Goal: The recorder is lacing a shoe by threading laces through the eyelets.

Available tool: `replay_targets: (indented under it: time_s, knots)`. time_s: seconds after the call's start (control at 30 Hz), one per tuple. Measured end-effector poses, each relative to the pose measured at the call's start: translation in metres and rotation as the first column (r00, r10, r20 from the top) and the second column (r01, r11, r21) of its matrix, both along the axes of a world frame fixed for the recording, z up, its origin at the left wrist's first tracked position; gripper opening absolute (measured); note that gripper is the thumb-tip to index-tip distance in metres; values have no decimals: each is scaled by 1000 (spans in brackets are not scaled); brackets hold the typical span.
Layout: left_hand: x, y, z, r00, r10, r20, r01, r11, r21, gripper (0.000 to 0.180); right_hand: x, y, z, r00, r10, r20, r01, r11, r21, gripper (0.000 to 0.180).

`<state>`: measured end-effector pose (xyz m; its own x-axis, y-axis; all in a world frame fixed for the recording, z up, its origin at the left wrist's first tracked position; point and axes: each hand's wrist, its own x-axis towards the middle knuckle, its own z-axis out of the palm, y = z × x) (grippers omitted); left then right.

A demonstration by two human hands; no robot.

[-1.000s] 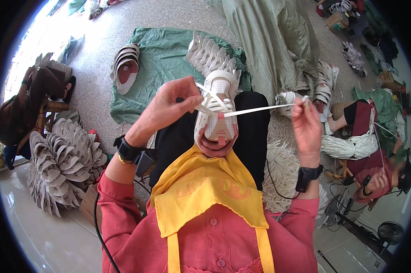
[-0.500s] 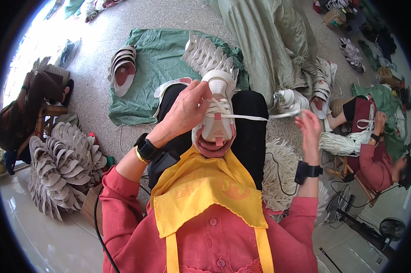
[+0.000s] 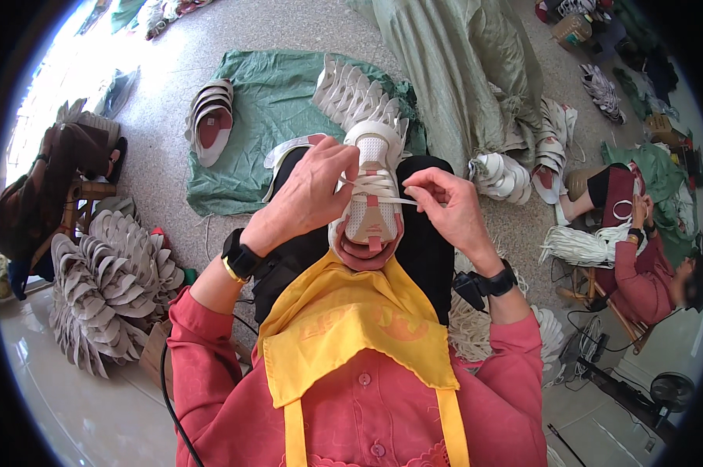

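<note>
A white and pink shoe upper (image 3: 372,220) lies over my lap, its pink-lined opening toward me. White shoelace (image 3: 376,187) crosses its throat in several rows. At its left edge my left hand (image 3: 314,188) is closed, with a short piece of lace showing at the fingertips. My right hand (image 3: 449,208) pinches a lace strand that runs out from the right side of the upper. Both hands are close to the shoe, the right one above my right knee.
A row of nested shoe uppers (image 3: 355,92) lies beyond my knees on a green sheet (image 3: 262,101), with another stack (image 3: 211,124) to its left. Piled grey shoe parts (image 3: 106,288) stand at left. Bundled laces (image 3: 472,331) lie at right, where a co-worker (image 3: 639,272) sits.
My right hand has come in from the far right to the shoe's right side, and the long stretched lace no longer shows there. My left hand has barely moved.
</note>
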<state>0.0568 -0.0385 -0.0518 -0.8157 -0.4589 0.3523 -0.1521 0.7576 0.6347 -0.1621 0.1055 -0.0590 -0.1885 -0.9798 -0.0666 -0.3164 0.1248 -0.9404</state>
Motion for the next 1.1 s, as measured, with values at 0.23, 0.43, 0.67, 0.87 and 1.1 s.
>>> replay_targets:
  time_s: [0.23,0.43,0.67,0.87,1.1]
  knots:
    - [11,10,32,985,14,169,16,984,-175,13,16,-17,-4,976,106,193,-105,994,-18,15]
    - [13,20,27,979,173,104,-170,985,-36,17,31,-30,9,914,168,369,-206,976,67,23]
    - [22,12,29,999,23,36,-41,733,679,7,26,-24,2,893,186,411,-214,977,24,15]
    - [22,8,20,990,-17,-142,131,514,848,10,-15,2,-1,910,146,387,-203,973,111,21]
    - [21,8,-4,992,2,-129,106,550,829,10,-60,43,-8,940,-35,339,-15,990,143,40]
